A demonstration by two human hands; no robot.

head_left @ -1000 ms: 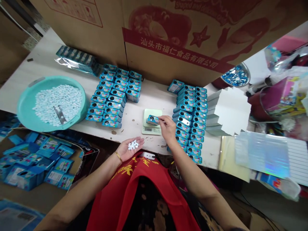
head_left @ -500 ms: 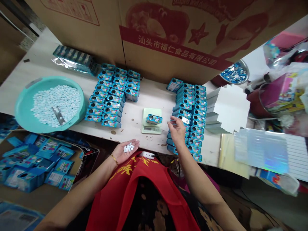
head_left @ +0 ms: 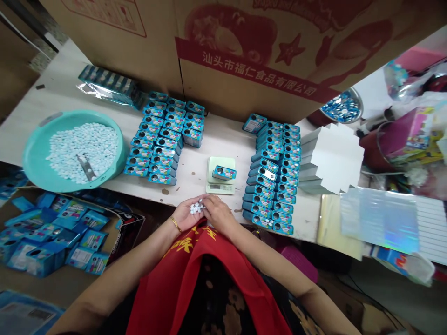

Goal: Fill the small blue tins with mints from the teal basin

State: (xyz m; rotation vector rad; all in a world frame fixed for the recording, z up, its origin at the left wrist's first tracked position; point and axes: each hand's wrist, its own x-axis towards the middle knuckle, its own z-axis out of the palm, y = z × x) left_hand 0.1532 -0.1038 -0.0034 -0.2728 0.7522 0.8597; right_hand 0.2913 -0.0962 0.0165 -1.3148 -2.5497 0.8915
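Observation:
Small white candies (head_left: 197, 207) lie in the cupped palm of my left hand (head_left: 186, 215), held low at the table's front edge. My right hand (head_left: 219, 211) has come up against it, fingers curled together over the candies; whatever they pinch is hidden. Just beyond both hands, a small blue box (head_left: 224, 172) with a round dark hole rests on a pale green digital scale (head_left: 220, 187). Rows of similar boxes stand on the right (head_left: 260, 194) and on the left (head_left: 162, 158) of the scale. Some on the right have pale candies on top.
A turquoise basin (head_left: 31, 160) of white candies with a metal tool (head_left: 86, 166) stands at left. Below it, a carton holds blue boxes (head_left: 71, 211). A big cardboard box (head_left: 216, 88) walls off the back. White card stacks (head_left: 335, 158) and a metal bowl (head_left: 359, 104) are at right.
My right hand has moved from the right-hand rows of boxes down and left to my left palm. My left hand has shifted slightly right and up with the candies.

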